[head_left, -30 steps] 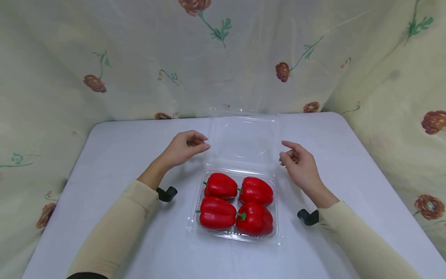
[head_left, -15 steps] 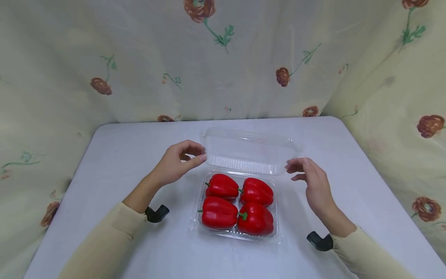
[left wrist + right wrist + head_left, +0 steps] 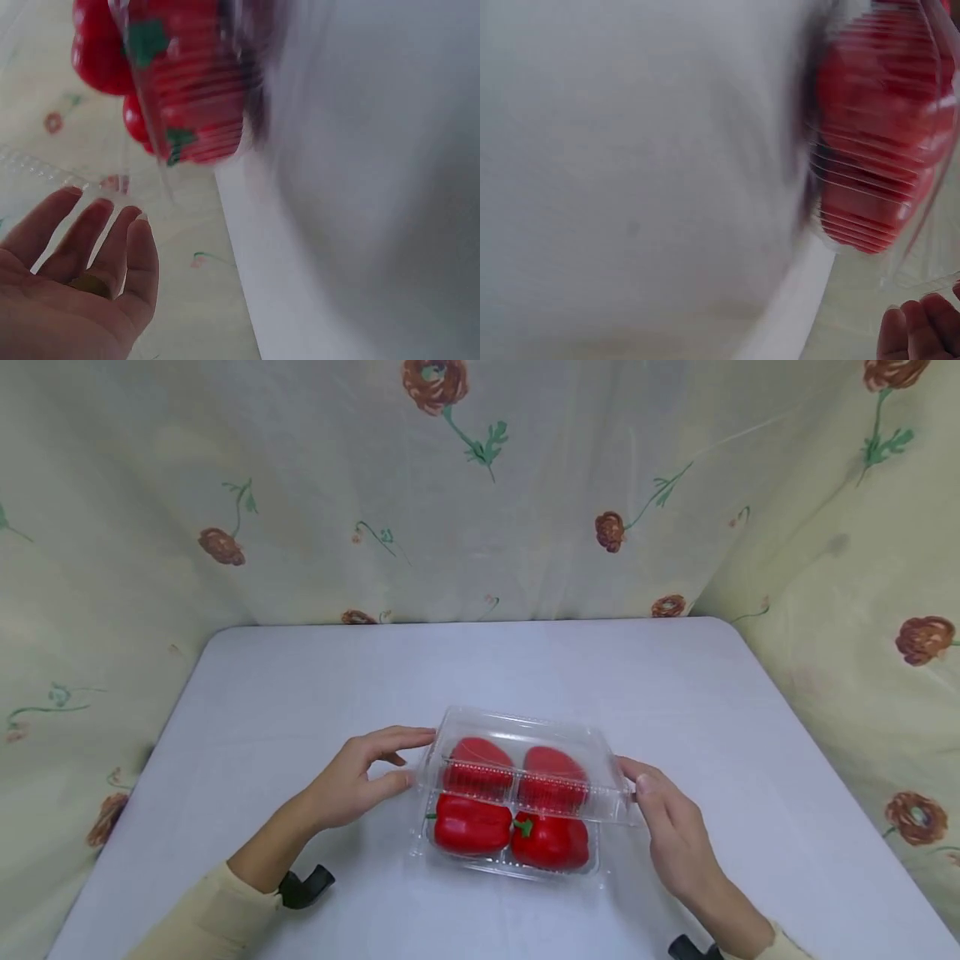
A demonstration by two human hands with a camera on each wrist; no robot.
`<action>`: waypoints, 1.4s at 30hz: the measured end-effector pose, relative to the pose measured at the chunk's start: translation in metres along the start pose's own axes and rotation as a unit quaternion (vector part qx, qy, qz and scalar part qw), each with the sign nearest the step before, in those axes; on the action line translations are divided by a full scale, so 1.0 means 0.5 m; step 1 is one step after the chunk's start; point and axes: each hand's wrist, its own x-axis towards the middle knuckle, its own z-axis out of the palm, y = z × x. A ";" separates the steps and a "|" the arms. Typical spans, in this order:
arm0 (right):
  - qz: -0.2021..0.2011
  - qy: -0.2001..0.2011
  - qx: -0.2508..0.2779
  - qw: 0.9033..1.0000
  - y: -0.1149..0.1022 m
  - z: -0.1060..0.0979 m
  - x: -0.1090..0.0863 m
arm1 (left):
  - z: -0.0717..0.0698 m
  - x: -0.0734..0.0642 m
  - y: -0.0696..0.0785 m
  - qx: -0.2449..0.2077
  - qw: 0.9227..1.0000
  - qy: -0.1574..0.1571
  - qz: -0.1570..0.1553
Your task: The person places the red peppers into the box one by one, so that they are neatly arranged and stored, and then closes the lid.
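Note:
A clear plastic clamshell container (image 3: 517, 868) holds several red bell peppers (image 3: 471, 824) with green stems. Its hinged lid (image 3: 528, 727) is tilted over the two far peppers, while the two near ones are uncovered. My left hand (image 3: 358, 781) is at the lid's left edge with fingers extended and thumb apart; the left wrist view has its fingertips (image 3: 101, 202) right at the lid's rim. On the other side, my right hand (image 3: 671, 822) pinches the lid's right edge between thumb and fingers. Its fingertips (image 3: 922, 315) appear low in the right wrist view.
The container sits on a table (image 3: 360, 668) with a white surface. Behind and at both sides hangs a pale floral curtain (image 3: 540, 493). A black wrist camera (image 3: 306, 887) is strapped to the left wrist, and another black camera (image 3: 693, 948) to the right.
The lid has swung up from lying back on the table and over toward the near side, now above the far peppers. Both hands have come nearer with it.

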 end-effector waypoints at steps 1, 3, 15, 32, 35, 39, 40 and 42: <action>-0.005 -0.004 0.000 1.000 0.002 0.002 -0.005 | 0.004 -0.007 -0.001 0.000 1.000 -0.002 0.003; -0.021 -0.008 0.011 1.000 0.009 0.007 -0.015 | 0.012 -0.021 -0.002 -0.004 1.000 -0.004 0.007; -0.083 -0.017 0.026 0.996 0.028 0.027 -0.052 | 0.040 -0.057 -0.009 0.011 1.000 0.003 0.004; 0.167 -0.108 0.072 0.977 -0.012 0.025 -0.097 | 0.051 -0.089 -0.017 0.005 0.996 0.005 -0.089; 0.226 -0.153 0.097 0.957 -0.008 0.022 -0.090 | 0.057 -0.093 -0.022 -0.005 0.995 -0.007 -0.102; 0.246 -0.218 0.134 0.935 0.010 0.014 -0.090 | 0.064 -0.095 -0.026 -0.017 0.994 -0.018 -0.109; 0.241 -0.230 0.144 0.932 0.014 0.012 -0.091 | 0.066 -0.095 -0.026 -0.018 0.993 -0.020 -0.111; 0.233 -0.242 0.167 0.927 0.020 0.012 -0.093 | 0.067 -0.095 -0.026 -0.024 0.992 -0.021 -0.118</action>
